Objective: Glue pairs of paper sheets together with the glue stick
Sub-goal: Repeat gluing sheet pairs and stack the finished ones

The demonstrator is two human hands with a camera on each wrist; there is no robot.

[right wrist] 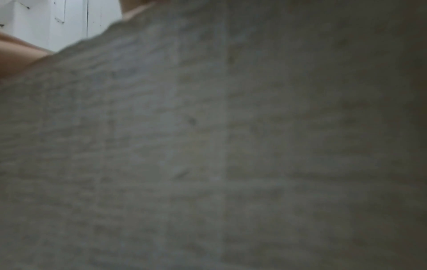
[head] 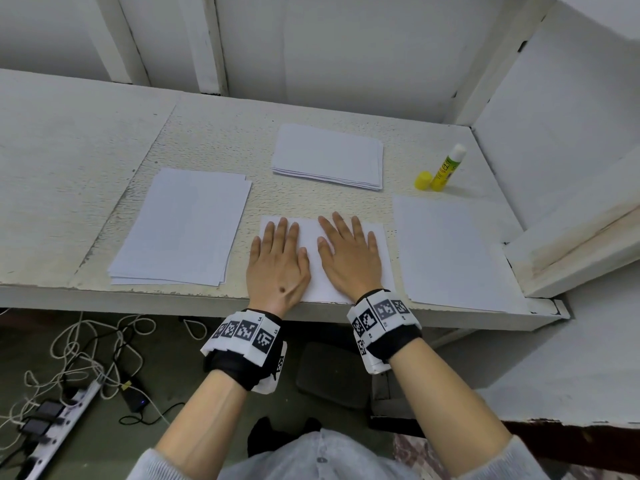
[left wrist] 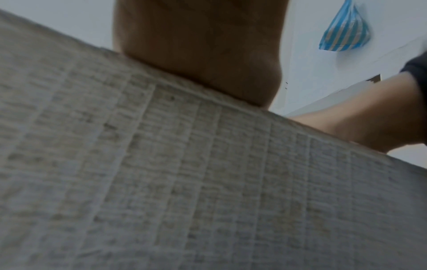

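Both hands (head: 313, 261) press flat one white sheet (head: 313, 275).

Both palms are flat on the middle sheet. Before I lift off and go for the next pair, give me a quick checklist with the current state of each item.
1. Left hand and right hand flat on the middle sheet, fingers straight, holding nothing: ok.
2. Sheets bonded and aligned underneath: cannot tell; only the top sheet shows.
3. Glue stick upright at the far right of the table, within view: ok.
4. Glue capped: not ok; the yellow cap stands beside it and the white tip is exposed.
5. Supply for the next pair: ok; far stack, left stack and right sheet lie flat.
6. Wrist views usable: not ok; both blurred against the table surface.
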